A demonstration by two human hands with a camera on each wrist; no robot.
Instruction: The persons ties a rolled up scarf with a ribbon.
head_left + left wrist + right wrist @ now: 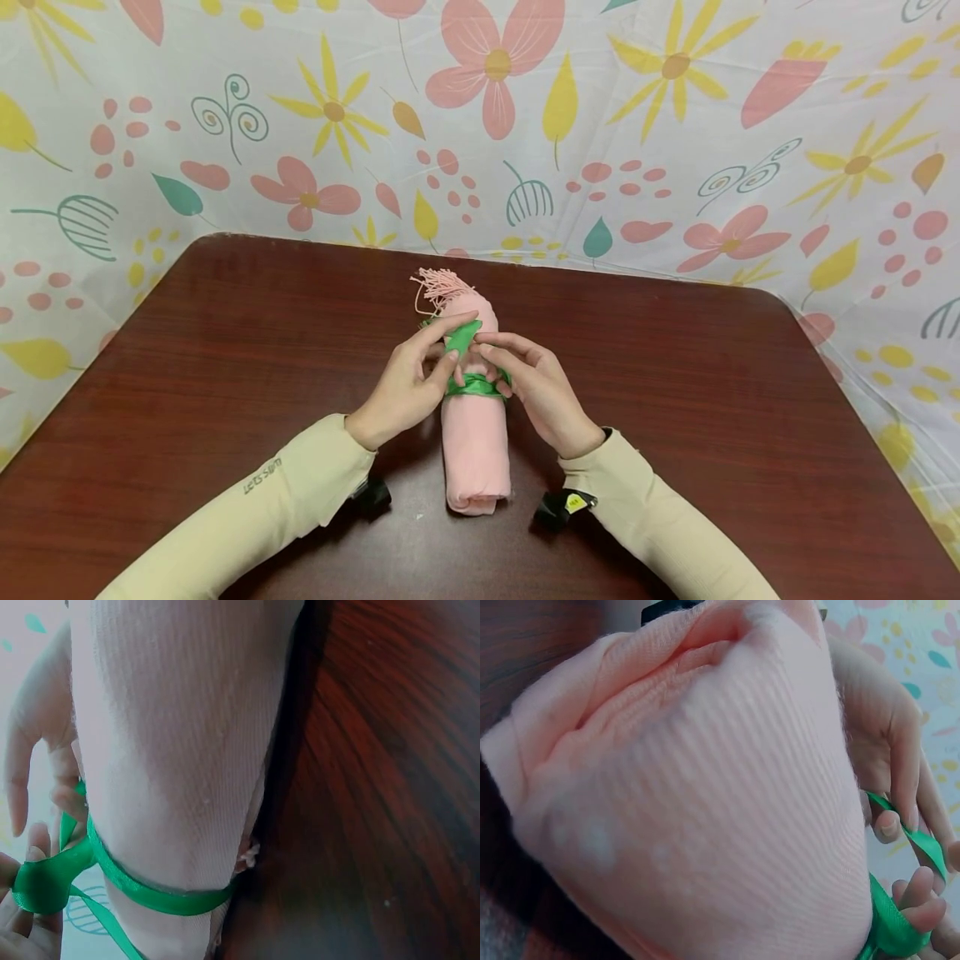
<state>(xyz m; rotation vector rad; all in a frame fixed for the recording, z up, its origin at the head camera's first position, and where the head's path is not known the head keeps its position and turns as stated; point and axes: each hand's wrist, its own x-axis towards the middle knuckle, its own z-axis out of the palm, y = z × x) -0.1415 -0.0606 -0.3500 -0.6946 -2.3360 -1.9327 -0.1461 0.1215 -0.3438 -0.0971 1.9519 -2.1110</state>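
Note:
A rolled pink scarf (476,454) lies lengthwise on the table, its tassels (444,285) at the far end. Around its middle runs a shiny green ribbon (474,385). Above that band, my left hand (405,383) pinches a raised piece of the ribbon between thumb and forefinger. My right hand (551,396) is close on the other side, thumb and forefinger together at the ribbon. Seen from the right wrist, ribbon (896,926) bends round fingertips beside the scarf (727,817). The left wrist view shows the band (169,900) crossing the roll; the knot itself is partly hidden by fingers.
The dark brown wooden table (225,350) extends on both sides of the scarf. A white curtain (630,108) with flower prints hangs behind its far edge. Black wrist straps (553,510) sit under the beige sleeves.

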